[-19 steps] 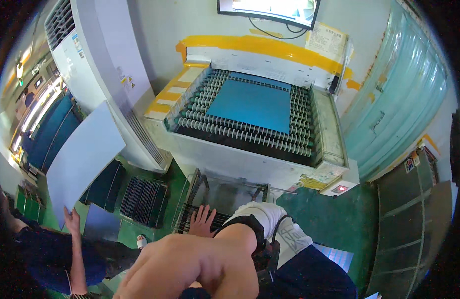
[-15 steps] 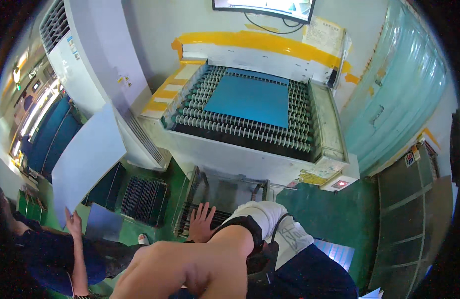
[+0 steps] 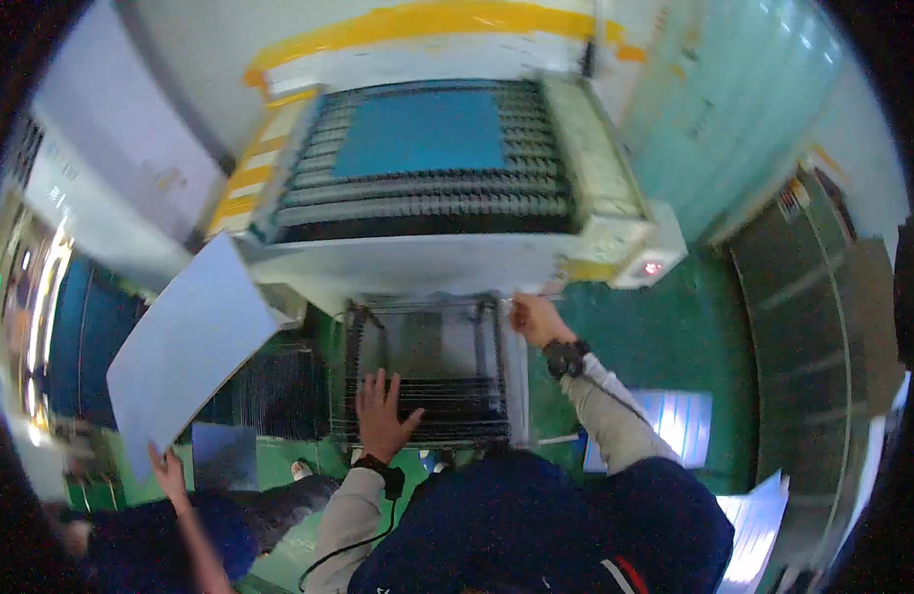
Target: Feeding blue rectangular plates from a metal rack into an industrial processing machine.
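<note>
My left hand [image 3: 383, 418] is open, fingers spread over the front of a dark slotted rack [image 3: 437, 416]. Below the machine's front, my right hand [image 3: 538, 319] is closed by the rack's upper right corner. A pale upright strip [image 3: 517, 386] runs beneath it along the rack's side; what the fingers hold, if anything, cannot be made out. A blue panel [image 3: 422, 132] lies flat on the rollers [image 3: 427, 203] of the machine, beyond both hands. Both wrists wear black bands.
At the left, another person's hand [image 3: 168, 470] holds a large pale panel [image 3: 194, 346] by its lower edge. A second dark rack [image 3: 269, 396] stands there. Shiny panels [image 3: 674, 426] lie low at right, near a tall grey panelled structure [image 3: 793, 337].
My right hand has gone from close before the camera to the rack's upper right corner. My left hand stays spread over the rack. The view has shifted, and the blue panel stays on the rollers.
</note>
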